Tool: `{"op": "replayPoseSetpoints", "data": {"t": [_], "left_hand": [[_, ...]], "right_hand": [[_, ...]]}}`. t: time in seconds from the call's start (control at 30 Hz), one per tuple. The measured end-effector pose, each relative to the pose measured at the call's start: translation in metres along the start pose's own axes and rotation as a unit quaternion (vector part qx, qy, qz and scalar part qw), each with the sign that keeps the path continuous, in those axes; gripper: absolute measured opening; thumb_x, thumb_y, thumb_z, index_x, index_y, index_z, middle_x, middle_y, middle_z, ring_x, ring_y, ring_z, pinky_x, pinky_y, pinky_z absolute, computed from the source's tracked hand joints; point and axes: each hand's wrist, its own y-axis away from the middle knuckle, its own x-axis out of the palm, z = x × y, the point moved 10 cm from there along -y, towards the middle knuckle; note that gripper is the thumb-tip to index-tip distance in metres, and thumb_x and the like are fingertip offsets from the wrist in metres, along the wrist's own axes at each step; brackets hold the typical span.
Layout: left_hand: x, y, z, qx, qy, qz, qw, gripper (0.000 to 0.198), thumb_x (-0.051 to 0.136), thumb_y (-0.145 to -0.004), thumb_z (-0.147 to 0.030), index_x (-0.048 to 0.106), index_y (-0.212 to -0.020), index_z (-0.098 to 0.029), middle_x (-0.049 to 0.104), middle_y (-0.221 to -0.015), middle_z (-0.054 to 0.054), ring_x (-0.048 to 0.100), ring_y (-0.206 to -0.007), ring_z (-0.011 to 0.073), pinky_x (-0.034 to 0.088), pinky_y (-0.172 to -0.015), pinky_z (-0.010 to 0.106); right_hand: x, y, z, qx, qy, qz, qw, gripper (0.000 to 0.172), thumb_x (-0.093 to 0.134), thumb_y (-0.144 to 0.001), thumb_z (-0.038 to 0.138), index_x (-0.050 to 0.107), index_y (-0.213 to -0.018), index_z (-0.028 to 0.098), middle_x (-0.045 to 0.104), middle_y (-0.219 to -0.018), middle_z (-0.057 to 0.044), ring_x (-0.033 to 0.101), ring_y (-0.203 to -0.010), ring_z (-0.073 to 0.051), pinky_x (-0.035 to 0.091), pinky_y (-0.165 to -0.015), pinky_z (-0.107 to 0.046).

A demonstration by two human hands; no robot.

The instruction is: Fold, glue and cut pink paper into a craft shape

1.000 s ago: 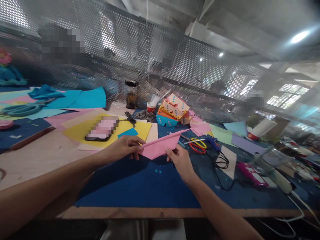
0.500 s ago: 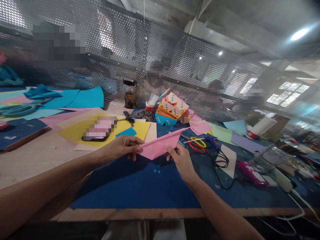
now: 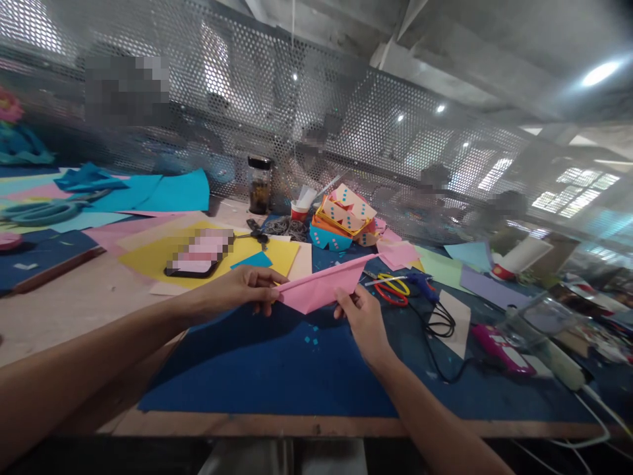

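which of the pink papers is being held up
The folded pink sheet, held between the left hand and right hand; the other pink papers lie on the table.

Over the tabletop's front edge (image 3: pixel 257 425), the left forearm (image 3: pixel 113 346) and right forearm (image 3: pixel 430 402) are bare and slim, tapering to a bare left hand (image 3: pixel 252 289) and right hand (image 3: pixel 363 313) with slender fingers (image 3: pixel 262 292).

A paper-craft workshop is being suggested by the workbench (image 3: pixel 64 303), across which coloured paper (image 3: pixel 178 191), scissors (image 3: pixel 395 291) and a glue gun (image 3: pixel 423 286) are being spread. It is being backed by a perforated screen (image 3: pixel 247 105) (people (image 3: pixel 126 92) are being glimpsed beyond it).
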Motion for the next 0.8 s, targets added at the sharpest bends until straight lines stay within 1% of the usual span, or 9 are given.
{"op": "replayPoseSetpoints", "data": {"t": [0.2,0.33,0.5,0.63,0.8], "left_hand": [[0.001,0.002,0.0,-0.007,0.052,0.011,0.999,0.049,0.089,-0.078,-0.039,0.074,-0.119,-0.018,0.084,-0.102,0.011,0.076,-0.077,0.0171,0.059,-0.07,0.025],[0.0,0.002,0.003,-0.02,0.1,0.002,0.995,0.058,0.093,-0.073,-0.034,0.072,-0.125,-0.019,0.084,-0.103,0.011,0.078,-0.081,0.019,0.062,-0.073,0.026],[0.0,0.003,0.004,-0.028,0.158,-0.008,0.987,0.045,0.095,-0.073,-0.03,0.077,-0.112,-0.019,0.084,-0.102,0.009,0.079,-0.084,0.0177,0.063,-0.076,0.022],[0.0,0.004,0.004,-0.022,0.202,-0.015,0.979,0.036,0.094,-0.075,-0.03,0.08,-0.107,-0.021,0.084,-0.103,0.008,0.077,-0.087,0.016,0.064,-0.081,0.022],[0.011,0.007,0.006,-0.027,0.25,-0.014,0.968,0.025,0.091,-0.08,-0.028,0.083,-0.102,-0.02,0.083,-0.108,0.009,0.078,-0.094,0.0164,0.064,-0.084,0.02]], "right_hand": [[-0.008,-0.002,-0.002,-0.005,0.002,-0.028,1.0,0.034,0.065,-0.098,0.052,0.065,-0.084,0.021,0.065,-0.061,0.002,0.063,-0.062,-0.017,0.044,-0.065,-0.028],[-0.011,-0.002,-0.003,-0.005,-0.003,-0.042,0.999,0.035,0.066,-0.098,0.053,0.065,-0.082,0.021,0.065,-0.061,0.003,0.061,-0.06,-0.016,0.043,-0.064,-0.027],[-0.012,-0.003,-0.006,0.0,-0.021,-0.051,0.998,0.037,0.067,-0.097,0.052,0.063,-0.078,0.021,0.065,-0.06,0.002,0.059,-0.059,-0.015,0.042,-0.063,-0.027],[-0.013,-0.003,-0.008,0.007,-0.046,-0.059,0.997,0.036,0.068,-0.096,0.054,0.064,-0.08,0.021,0.065,-0.06,0.002,0.058,-0.058,-0.015,0.042,-0.062,-0.027],[-0.013,-0.003,-0.007,0.017,-0.079,-0.069,0.994,0.038,0.071,-0.093,0.056,0.066,-0.081,0.021,0.063,-0.061,0.002,0.058,-0.059,-0.015,0.043,-0.062,-0.027]]}}
